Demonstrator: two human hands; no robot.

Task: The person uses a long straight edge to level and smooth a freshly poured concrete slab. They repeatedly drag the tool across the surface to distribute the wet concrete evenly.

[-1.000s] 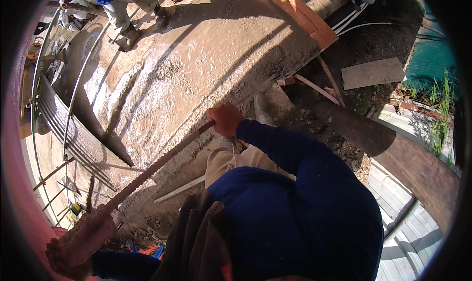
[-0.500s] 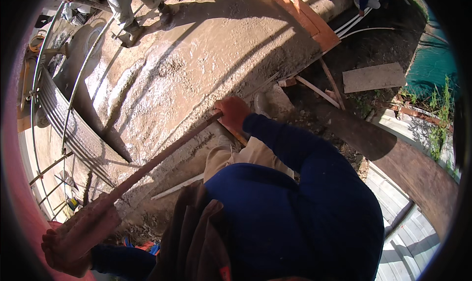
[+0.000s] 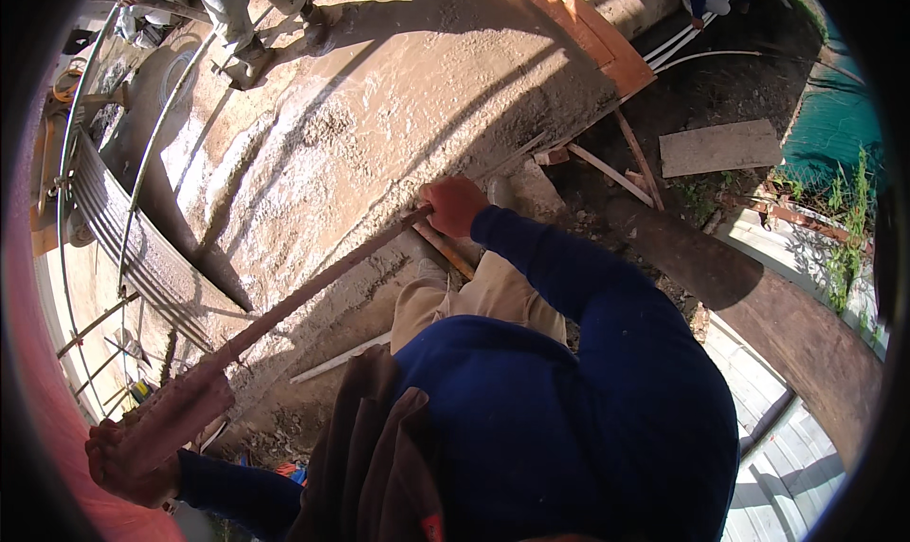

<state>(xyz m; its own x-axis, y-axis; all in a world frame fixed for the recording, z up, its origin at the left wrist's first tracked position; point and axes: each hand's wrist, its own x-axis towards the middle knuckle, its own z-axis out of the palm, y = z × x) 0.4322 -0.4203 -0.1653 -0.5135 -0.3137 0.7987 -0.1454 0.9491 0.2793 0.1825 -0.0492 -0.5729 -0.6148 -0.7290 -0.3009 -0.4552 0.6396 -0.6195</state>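
Note:
A long, grime-coated tool (image 3: 313, 286) lies diagonally across the front of my body, its broad flat end (image 3: 180, 419) at the lower left. My right hand (image 3: 452, 205) is closed round the thin upper end, over the edge of wet, rough concrete (image 3: 322, 163). My left hand (image 3: 128, 461) grips the broad end beside a pink surface (image 3: 57, 381) at the rim of the view. A wooden piece (image 3: 450, 250) shows just below my right hand.
Another person's legs (image 3: 237, 30) stand on the concrete at top left; a second person (image 3: 701, 1) is at top right. Bent pipes (image 3: 142, 182) and corrugated metal (image 3: 142, 248) lie left. Orange boards (image 3: 616, 63), a dark beam (image 3: 777, 314) and green sheeting (image 3: 834, 125) are right.
My right hand has moved up and to the right with the tool's upper end. My left hand has stayed at the lower left with little movement.

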